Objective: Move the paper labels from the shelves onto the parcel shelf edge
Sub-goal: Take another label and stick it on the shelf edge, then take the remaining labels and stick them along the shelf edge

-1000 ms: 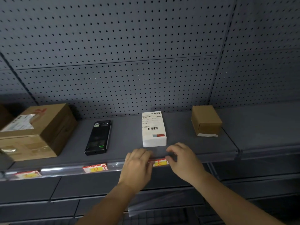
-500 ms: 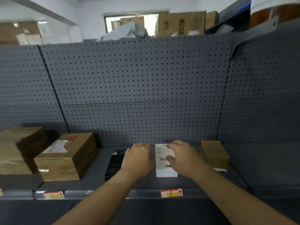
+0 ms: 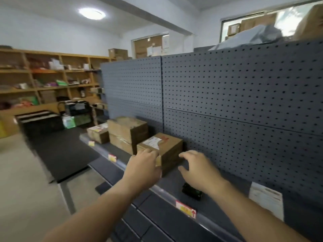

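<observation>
Both hands are gone from the white parcel (image 3: 265, 198), where they were resting half a second ago, and are now reaching at the box (image 3: 172, 151) further left along the shelf (image 3: 173, 182). Nearest, a red-and-yellow label (image 3: 186, 209) is sitting in the shelf edge (image 3: 164, 192), just below a black device (image 3: 191, 192) lying partly under the right wrist. The left hand (image 3: 145, 165) is curling its fingers against the box's near corner; whether it is gripping cannot be told. The right hand (image 3: 199, 170) is hovering spread and loosely bent, holding nothing, fingertips just beside the box's right face. Further along, a second label (image 3: 112, 157) and a third label (image 3: 91, 143) are sitting in the same edge, below bigger boxes (image 3: 127, 131). A pegboard (image 3: 227, 102) is standing behind.
</observation>
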A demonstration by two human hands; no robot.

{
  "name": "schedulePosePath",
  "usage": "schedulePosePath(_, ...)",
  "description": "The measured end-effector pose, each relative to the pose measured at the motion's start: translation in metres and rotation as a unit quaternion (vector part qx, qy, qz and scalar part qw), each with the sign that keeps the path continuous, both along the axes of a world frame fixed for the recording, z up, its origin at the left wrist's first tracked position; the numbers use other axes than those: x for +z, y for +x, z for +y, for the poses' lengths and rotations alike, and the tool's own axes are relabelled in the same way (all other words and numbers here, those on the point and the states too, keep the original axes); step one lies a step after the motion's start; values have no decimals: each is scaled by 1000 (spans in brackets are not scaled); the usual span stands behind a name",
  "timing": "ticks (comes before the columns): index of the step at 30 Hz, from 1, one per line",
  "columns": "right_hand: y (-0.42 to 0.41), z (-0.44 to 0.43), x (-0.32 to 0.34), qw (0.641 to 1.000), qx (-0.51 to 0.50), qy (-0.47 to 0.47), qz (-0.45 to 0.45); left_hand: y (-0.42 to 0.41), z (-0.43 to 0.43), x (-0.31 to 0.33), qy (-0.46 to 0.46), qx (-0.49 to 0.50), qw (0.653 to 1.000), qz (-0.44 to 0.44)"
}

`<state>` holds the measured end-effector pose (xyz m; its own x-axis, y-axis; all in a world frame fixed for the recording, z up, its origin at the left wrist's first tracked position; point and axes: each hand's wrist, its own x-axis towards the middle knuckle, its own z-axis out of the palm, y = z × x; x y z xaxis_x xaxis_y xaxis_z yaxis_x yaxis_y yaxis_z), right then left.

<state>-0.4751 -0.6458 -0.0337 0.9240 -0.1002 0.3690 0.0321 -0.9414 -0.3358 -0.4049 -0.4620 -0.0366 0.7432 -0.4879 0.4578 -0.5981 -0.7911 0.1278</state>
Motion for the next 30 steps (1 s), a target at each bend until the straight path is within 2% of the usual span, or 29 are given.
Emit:
schedulePosePath(7, 86, 138, 11, 988, 152, 1, -18, 34, 145, 8, 15, 162, 987, -9)
schedulePosePath(13, 171, 267, 9, 971, 238, -12, -31, 88, 271, 13, -2, 237, 971, -23)
schedulePosePath(21, 285, 393, 2, 960, 279, 29, 5, 187, 399, 10, -1, 283, 959, -1)
schedulePosePath(30, 422, 471, -8, 954, 298, 28, 5, 314, 469, -11, -4, 280, 960, 27)
